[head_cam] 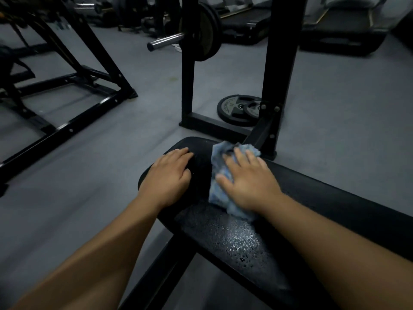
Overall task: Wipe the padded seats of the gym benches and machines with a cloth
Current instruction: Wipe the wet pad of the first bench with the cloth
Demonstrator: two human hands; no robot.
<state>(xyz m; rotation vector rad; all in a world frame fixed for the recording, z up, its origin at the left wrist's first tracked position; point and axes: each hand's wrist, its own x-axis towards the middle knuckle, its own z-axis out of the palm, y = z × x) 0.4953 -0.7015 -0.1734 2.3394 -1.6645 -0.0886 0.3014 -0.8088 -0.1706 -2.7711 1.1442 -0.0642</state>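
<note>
Right hand: my right hand lies flat on the cloth, fingers spread and nearly straight, pressing down rather than gripping.
Cloth: a crumpled blue-grey rag, pinned between that palm and the bench pad. It shows past the fingertips at 12 o'clock, beside the thumb at 9 o'clock, and under the heel of the palm at 6 o'clock.
Left hand: my left hand rests on bare pad at 9 o'clock from the cloth, close but not touching it. Its fingers are together and relaxed, holding nothing. In this dim, soft frame I cannot tell whether the fingertips bend over the pad's edge.
Bench pad: black and padded. Both hands sit near its rounded end.
Wet patch: a sheen of droplets glistens on the pad at 6 o'clock from the cloth.
Rack: black uprights stand at 12 o'clock from the pad's end.
Barbell: a bar with a plate on it sits on the rack, at 11 o'clock from my hands.
Loose plates: two discs lie on the grey floor between the uprights.
Other gear: a black machine frame stands at 10 o'clock, and treadmills at 1 o'clock, well apart.
</note>
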